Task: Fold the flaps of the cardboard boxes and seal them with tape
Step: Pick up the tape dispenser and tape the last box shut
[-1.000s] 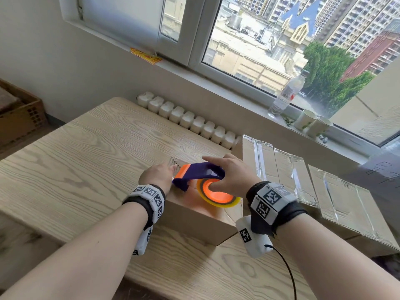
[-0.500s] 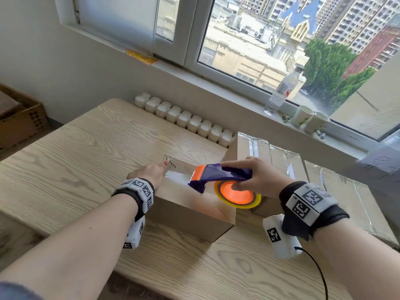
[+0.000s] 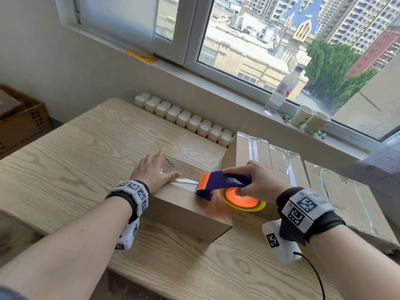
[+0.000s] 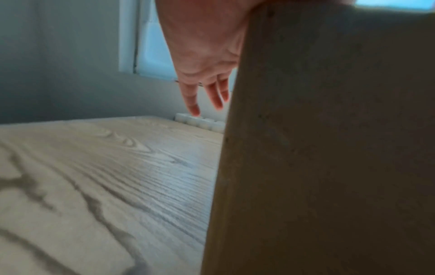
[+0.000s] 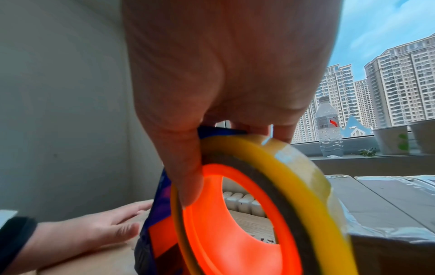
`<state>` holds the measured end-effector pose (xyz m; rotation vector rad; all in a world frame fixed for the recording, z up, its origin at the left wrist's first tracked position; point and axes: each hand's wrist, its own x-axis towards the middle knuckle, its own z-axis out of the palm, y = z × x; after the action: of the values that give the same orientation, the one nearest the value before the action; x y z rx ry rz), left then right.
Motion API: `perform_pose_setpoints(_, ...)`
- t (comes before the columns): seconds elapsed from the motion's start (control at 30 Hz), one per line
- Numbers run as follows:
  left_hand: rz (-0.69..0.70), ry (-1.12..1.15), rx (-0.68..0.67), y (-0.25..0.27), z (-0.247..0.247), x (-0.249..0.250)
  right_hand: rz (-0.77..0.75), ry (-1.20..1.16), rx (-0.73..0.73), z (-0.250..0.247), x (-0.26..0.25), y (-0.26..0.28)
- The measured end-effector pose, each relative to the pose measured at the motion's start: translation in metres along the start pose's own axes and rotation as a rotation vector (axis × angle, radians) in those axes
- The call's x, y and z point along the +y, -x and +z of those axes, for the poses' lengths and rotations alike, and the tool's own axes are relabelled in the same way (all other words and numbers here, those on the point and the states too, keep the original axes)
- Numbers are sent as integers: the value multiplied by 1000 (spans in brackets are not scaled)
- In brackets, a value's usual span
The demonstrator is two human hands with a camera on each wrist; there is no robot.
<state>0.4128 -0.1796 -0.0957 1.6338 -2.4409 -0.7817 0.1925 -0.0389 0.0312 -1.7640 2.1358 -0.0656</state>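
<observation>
Head view: box (image 3: 186,211) on bench (image 3: 71,161), light, stiff card. My left hand (image 3: 154,173) flat on its top; right hand (image 3: 257,184), grip around dispenser (image 3: 220,184), laying tape.

Left of the small cardboard box (image 3: 190,204) the wooden table (image 3: 75,161) lies bare; taped boxes (image 3: 281,163) crowd its right side; a white radiator (image 3: 184,119) lines the wall behind it.

Black wristbands (image 3: 127,197) with white coded marker blocks (image 3: 306,207); cabled right wrist camera (image 3: 281,243).
</observation>
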Motion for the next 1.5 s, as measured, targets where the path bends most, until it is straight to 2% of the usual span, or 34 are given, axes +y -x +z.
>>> perform_pose_setpoints(0.17, 211, -410, -122, -6, -1, 15, 0, 2, 5, 0, -1, 0)
perform_pose_setpoints(0.23, 249, -490, -138, -6, 5, 25, -3, 1, 8, 0, -4, 1)
perform_pose_setpoints(0.47, 294, -460, -177, -7, 24, 54, -4, -16, 5, -3, -6, 5)
perform_pose_setpoints(0.97, 288, -455, -187, -9, 25, 53, 8, -111, 4, -9, 3, 14)
perform_pose_setpoints(1.27, 280, -474, -197, -8, 24, 54, 144, -118, -6, -26, 53, 54)
perform_pose_setpoints(1.5, 272, -476, -180, -5, 24, 57, 173, -88, -1, -14, 58, 55)
